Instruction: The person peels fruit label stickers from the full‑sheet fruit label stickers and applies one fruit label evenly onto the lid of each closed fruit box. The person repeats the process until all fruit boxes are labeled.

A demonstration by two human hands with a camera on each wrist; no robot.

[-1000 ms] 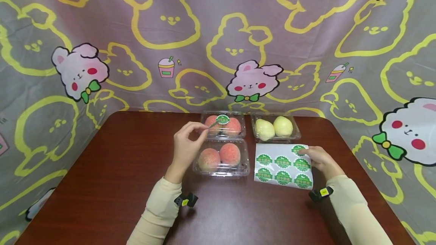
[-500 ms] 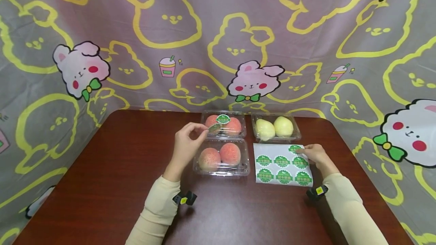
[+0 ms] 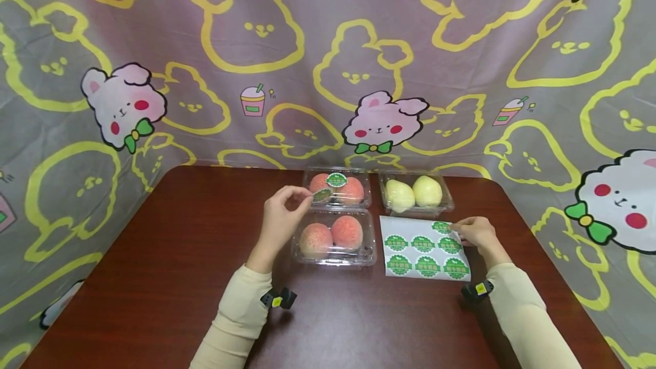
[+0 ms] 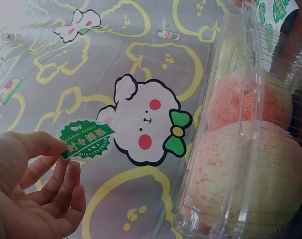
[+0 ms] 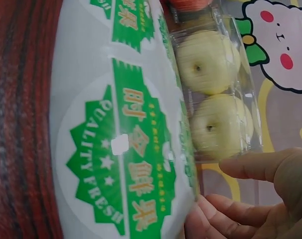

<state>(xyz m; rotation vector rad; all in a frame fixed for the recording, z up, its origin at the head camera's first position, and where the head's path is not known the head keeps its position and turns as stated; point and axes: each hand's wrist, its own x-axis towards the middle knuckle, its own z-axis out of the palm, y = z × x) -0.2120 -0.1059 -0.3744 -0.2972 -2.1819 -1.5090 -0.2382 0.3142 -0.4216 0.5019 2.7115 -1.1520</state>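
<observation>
My left hand (image 3: pixel 284 215) pinches a round green-and-white sticker (image 4: pixel 86 140) by its edge, between thumb and fingers. The sticker hangs in the air before the rear peach box in the head view. Below and right of that hand sits the front clear plastic box (image 3: pixel 334 258) with two peaches (image 3: pixel 346 232). My right hand (image 3: pixel 479 235) holds the upper right edge of a white sticker sheet (image 3: pixel 405 222), which bears several green stickers (image 3: pixel 425 266). In the right wrist view the sheet (image 5: pixel 78 64) bends near the camera and partly hides the fingertips.
Behind, another clear box holds two peaches (image 3: pixel 351 191) and has a green sticker (image 3: pixel 336 180) on its lid. Right of it stands a clear box with two yellow-green pears (image 3: pixel 427 191). A patterned cloth (image 3: pixel 302 90) surrounds the brown table (image 3: pixel 169 255).
The sticker in my left hand has turned from edge-on to flatter and dropped slightly. My right hand has shifted a little left, its thumb drawing back from the corner sticker toward the sheet's edge.
</observation>
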